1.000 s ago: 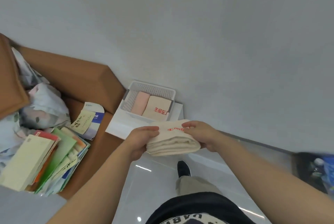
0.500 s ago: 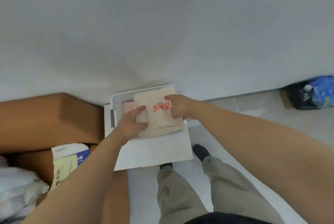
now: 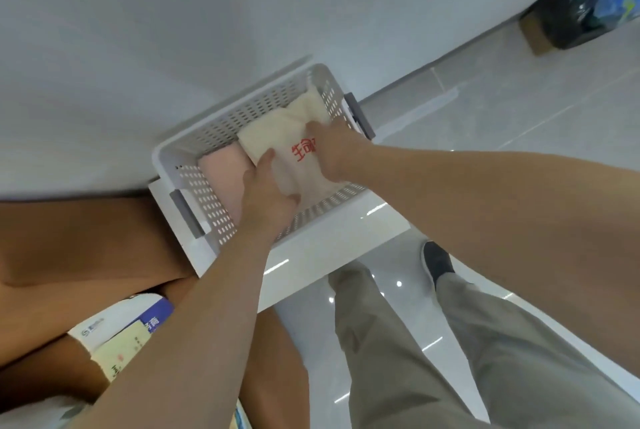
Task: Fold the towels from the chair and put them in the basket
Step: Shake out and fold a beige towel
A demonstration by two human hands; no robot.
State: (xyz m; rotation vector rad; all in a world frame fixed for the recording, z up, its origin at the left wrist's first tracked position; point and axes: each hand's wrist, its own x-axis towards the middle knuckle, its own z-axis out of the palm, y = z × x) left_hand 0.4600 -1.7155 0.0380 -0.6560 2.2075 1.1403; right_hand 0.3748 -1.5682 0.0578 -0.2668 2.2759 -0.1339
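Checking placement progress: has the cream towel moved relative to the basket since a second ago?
Yes. The cream towel went from short of the basket down into it, beside the pink towel.

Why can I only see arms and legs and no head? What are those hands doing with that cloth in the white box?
The camera sits on the person's head and looks down, so you see what they see: their own arms, trousers and a shoe. There is no robot here, only a person.

The white box with holes is a basket standing on a white shelf. The left hand and the right hand both hold a folded cream towel with red writing and are putting it into the basket. Beside it in the basket lies a folded pink towel. On the left is something brown with papers on it.
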